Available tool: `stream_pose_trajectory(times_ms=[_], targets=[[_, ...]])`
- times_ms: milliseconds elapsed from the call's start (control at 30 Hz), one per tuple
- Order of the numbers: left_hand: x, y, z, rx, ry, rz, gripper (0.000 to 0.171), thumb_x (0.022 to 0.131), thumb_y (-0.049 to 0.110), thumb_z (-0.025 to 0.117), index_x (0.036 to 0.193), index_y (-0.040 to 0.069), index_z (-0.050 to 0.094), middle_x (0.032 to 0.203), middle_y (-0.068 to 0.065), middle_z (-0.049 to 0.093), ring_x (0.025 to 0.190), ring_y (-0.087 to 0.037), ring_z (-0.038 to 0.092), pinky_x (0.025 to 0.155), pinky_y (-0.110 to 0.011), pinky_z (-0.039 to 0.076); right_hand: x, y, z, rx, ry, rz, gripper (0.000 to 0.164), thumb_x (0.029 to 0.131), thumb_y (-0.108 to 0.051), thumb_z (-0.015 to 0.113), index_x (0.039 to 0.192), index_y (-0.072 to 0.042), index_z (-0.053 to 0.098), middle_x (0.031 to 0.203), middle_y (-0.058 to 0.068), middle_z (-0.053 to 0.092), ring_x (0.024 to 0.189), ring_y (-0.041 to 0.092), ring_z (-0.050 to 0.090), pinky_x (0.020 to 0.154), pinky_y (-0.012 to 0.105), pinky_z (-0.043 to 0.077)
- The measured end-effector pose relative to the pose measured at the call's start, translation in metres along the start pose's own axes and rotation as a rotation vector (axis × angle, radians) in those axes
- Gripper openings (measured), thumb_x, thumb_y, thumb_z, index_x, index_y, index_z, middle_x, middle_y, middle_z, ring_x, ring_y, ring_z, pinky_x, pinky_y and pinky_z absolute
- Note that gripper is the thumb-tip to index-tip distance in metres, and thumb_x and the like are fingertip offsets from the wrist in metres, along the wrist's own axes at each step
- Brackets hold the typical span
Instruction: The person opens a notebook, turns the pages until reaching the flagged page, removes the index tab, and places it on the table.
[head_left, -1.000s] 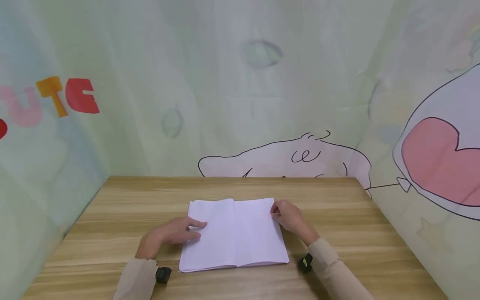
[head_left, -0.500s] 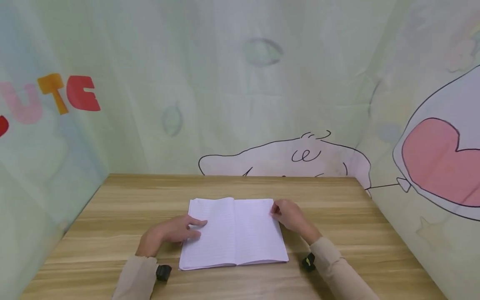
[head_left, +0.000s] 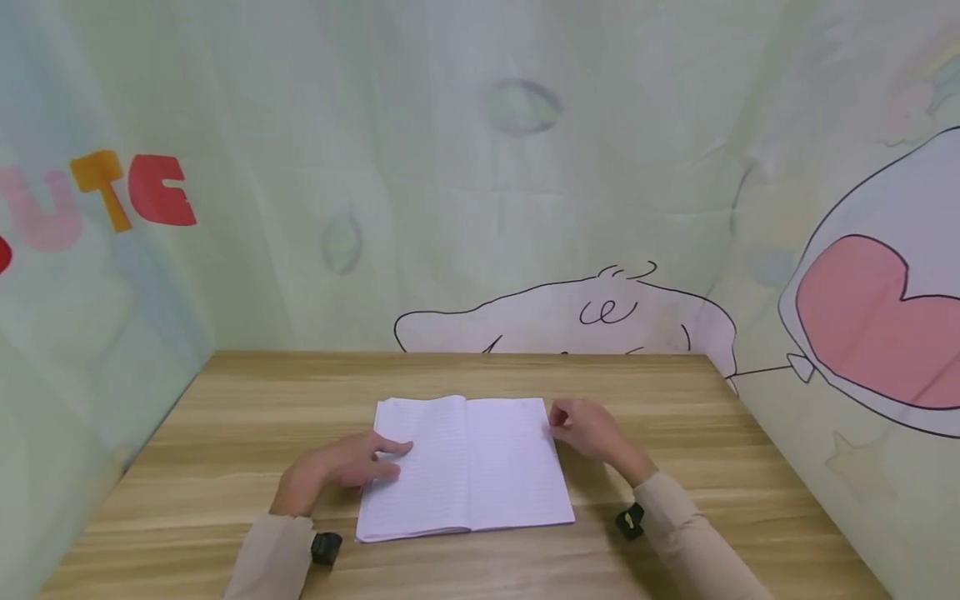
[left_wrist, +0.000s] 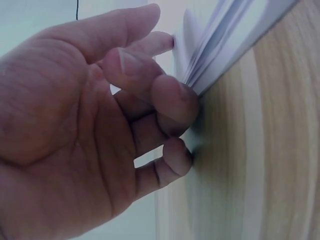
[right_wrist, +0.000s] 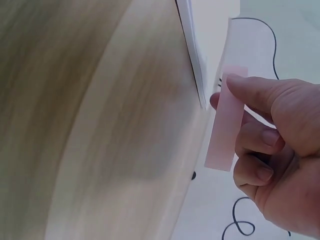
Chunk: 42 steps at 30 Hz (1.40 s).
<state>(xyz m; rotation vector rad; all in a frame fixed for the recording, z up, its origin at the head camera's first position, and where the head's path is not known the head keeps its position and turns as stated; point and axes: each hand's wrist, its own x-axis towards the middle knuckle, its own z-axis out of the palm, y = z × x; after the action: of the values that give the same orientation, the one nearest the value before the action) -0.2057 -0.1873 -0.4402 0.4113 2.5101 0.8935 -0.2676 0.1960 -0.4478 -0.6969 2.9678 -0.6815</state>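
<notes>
An open notebook [head_left: 513, 467] with white lined pages lies on the wooden table. My left hand [head_left: 352, 461] rests at its left edge, thumb and index finger spread over the left page. In the left wrist view the fingers of that hand [left_wrist: 150, 95] are loosely bent, some fingertips by the page edges [left_wrist: 235, 45] and the tabletop. Just off the notebook's upper right edge is my right hand [head_left: 592, 429]. Between thumb and index finger it pinches a narrow, translucent pink sticky note strip [right_wrist: 227, 125], which appears apart from the notebook in the right wrist view.
The wooden table [head_left: 262, 400] extends around the notebook on all sides. Printed fabric walls [head_left: 300, 167] with cartoon drawings enclose the back and both sides. Black wrist devices [head_left: 326, 548] sit at both cuffs.
My right hand has shifted slightly right, carrying the pink sticky note strip away from the right page's edge. The left hand and notebook have stayed in place.
</notes>
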Motion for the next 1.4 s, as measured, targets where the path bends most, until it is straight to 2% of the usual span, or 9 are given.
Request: stream_pose_trajectory(times_ms=[300,600,733,967,1167,1400], targets=[[0.001,0.001,0.002,-0.025,0.000,-0.029,0.044,0.097,0.018,0.065,0.140,0.011,0.059,0.059,0.001,0.040,0.052,-0.013,0.038,0.053,-0.027,0.034,-0.011,0.022,-0.015,-0.008,-0.019,-0.071,0.014,0.089,-0.016,0.076,0.080,-0.016,0.066,0.076,-0.009,0.064,0.071,0.006,0.057,0.068,0.030,0.048],[0.000,0.004,0.003,0.010,-0.019,-0.046,0.044,0.097,0.019,0.064,0.141,0.011,0.059,0.057,0.001,0.042,0.050,-0.012,0.037,0.053,-0.026,0.033,-0.020,0.040,-0.020,-0.031,-0.053,-0.099,0.011,0.085,-0.006,0.077,0.080,-0.013,0.069,0.073,-0.008,0.065,0.067,0.005,0.055,0.064,0.028,0.045],[0.000,0.004,0.003,0.001,-0.016,-0.060,0.044,0.097,0.018,0.065,0.140,0.012,0.059,0.057,0.000,0.042,0.050,-0.012,0.037,0.053,-0.026,0.032,-0.022,0.048,-0.018,-0.026,-0.049,-0.079,0.011,0.086,-0.008,0.077,0.081,-0.015,0.070,0.075,-0.008,0.066,0.069,0.005,0.056,0.066,0.030,0.046],[0.001,0.007,0.003,-0.009,-0.007,-0.080,0.045,0.097,0.019,0.065,0.141,0.015,0.059,0.058,0.000,0.042,0.051,-0.013,0.037,0.053,-0.027,0.033,-0.023,0.058,-0.015,-0.012,-0.042,0.005,0.010,0.085,-0.012,0.078,0.081,-0.015,0.069,0.078,-0.008,0.067,0.071,0.007,0.057,0.070,0.031,0.048],[-0.002,0.008,0.001,-0.014,-0.010,-0.059,0.047,0.096,0.019,0.066,0.141,0.011,0.058,0.060,-0.001,0.040,0.054,-0.015,0.038,0.055,-0.028,0.034,-0.021,0.060,-0.015,-0.024,-0.035,0.026,0.012,0.085,-0.014,0.079,0.081,-0.016,0.068,0.076,-0.009,0.065,0.070,0.006,0.054,0.068,0.029,0.046],[0.000,0.007,0.000,-0.007,-0.023,-0.058,0.047,0.096,0.018,0.066,0.142,0.011,0.057,0.061,-0.001,0.040,0.054,-0.014,0.038,0.055,-0.027,0.033,-0.025,0.076,-0.011,0.085,-0.042,0.029,0.017,0.087,-0.020,0.078,0.081,-0.013,0.064,0.075,-0.007,0.058,0.070,0.009,0.050,0.067,0.029,0.042]])
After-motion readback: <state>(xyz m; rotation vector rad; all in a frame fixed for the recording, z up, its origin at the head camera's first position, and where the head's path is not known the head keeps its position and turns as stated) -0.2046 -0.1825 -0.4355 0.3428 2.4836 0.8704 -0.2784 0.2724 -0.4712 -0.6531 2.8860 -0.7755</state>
